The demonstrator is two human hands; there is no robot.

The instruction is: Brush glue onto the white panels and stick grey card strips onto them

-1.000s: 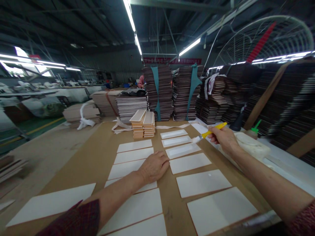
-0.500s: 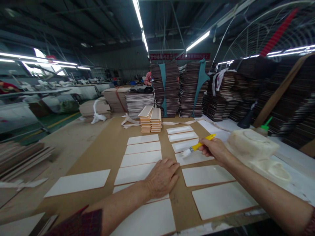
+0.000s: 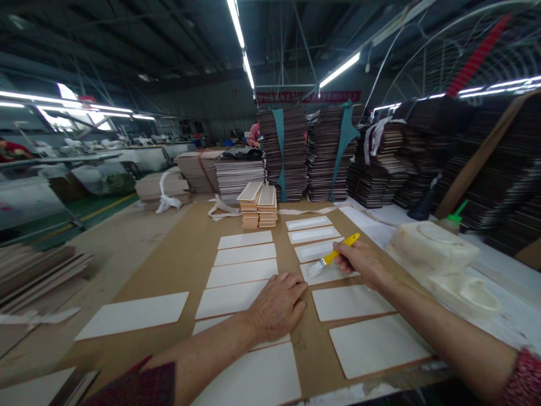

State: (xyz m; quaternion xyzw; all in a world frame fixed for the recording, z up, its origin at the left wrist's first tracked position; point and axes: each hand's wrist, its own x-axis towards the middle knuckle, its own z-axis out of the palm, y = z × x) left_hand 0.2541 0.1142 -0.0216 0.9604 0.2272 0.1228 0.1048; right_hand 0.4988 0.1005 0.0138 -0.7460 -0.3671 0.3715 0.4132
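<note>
My right hand (image 3: 359, 260) grips a paintbrush with a yellow handle (image 3: 349, 241). Its bristles, coated in something white, touch the left part of a white rectangular panel (image 3: 333, 274) in the right column. The panels farther up that column, such as this one (image 3: 313, 234), carry a glossy white coat. Palm down, my left hand (image 3: 279, 307) rests over the middle column of white panels (image 3: 240, 273), fingers stretched out and holding nothing. Two larger panels (image 3: 376, 343) lie nearer me on the right, and a single panel (image 3: 133, 316) lies apart on the left.
Two small stacks of orange-edged panels (image 3: 258, 214) stand at the back of the brown board (image 3: 156, 265). Behind them rise tall dark stacks (image 3: 287, 152). On the right sit a whitish, glue-crusted container (image 3: 435, 259) and a green-tipped bottle (image 3: 454, 220). A person (image 3: 254, 135) is far off.
My right hand has drawn the brush a little to the left and down, over the same panel. My left hand stays in nearly the same place.
</note>
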